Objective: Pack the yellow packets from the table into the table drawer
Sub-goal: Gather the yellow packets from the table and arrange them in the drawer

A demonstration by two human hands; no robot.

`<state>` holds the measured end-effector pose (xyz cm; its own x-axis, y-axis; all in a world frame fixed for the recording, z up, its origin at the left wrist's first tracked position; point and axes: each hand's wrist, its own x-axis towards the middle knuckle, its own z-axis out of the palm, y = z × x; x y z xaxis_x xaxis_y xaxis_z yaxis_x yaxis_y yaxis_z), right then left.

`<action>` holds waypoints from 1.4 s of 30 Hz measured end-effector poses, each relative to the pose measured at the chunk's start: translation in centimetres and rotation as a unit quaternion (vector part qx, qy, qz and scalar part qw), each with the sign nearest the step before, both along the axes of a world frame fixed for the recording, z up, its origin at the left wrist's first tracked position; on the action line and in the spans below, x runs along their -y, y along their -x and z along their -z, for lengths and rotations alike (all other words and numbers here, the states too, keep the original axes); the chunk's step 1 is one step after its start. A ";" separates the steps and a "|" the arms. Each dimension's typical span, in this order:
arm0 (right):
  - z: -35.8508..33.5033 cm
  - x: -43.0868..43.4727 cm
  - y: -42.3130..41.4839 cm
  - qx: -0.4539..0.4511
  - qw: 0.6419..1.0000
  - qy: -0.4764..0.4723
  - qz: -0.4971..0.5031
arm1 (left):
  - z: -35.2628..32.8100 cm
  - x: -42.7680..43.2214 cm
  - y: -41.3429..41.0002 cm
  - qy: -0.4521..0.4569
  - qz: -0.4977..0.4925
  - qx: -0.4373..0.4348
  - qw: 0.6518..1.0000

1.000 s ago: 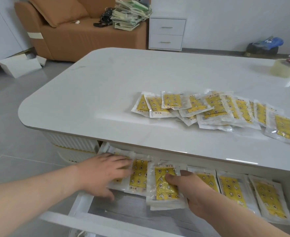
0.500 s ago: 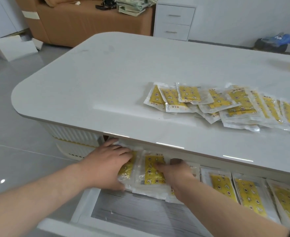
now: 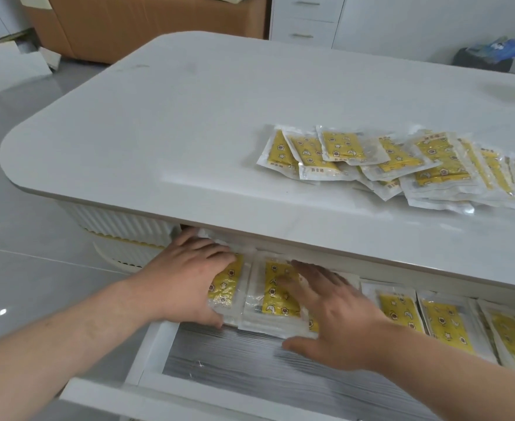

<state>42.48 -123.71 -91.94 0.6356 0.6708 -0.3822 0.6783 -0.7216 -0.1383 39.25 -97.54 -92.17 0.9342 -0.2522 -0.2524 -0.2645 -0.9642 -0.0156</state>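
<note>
Grey floor (image 3: 22, 238) left, tan sofa (image 3: 147, 25) far. White table (image 3: 159, 132), rounded corner. Near: open drawer (image 3: 250, 369). Left hand (image 3: 186, 281) lies flat on leftmost drawer packets (image 3: 444, 326), gripping nothing. Right hand (image 3: 338, 317) spread flat on the next stack. Loose yellow packets (image 3: 402, 165) on the tabletop, right.

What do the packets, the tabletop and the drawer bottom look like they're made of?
Packets: clear, glossy plastic film; it crinkles and glints over yellow printed contents.
Tabletop: smooth white with a sheen, perhaps stone or lacquer; light reflects off it.
Drawer bottom: probably grey wood-grain laminate, judging by streaks.
</note>
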 end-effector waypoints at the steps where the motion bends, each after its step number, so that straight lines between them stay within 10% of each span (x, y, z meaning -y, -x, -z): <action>1: 0.3 -0.2 0.0 -0.005 1.000 0.003 -0.009 | -0.1 0.1 0.0 -0.011 0.001 -0.006 1.000; 28: 5.9 -2.1 0.0 0.156 0.981 -0.027 -0.110 | 1.9 -0.2 0.2 -0.071 0.025 0.077 0.994; 42: 4.0 -1.1 -1.1 0.017 0.993 -0.111 0.038 | 1.3 0.1 -0.1 -0.091 0.023 0.058 0.994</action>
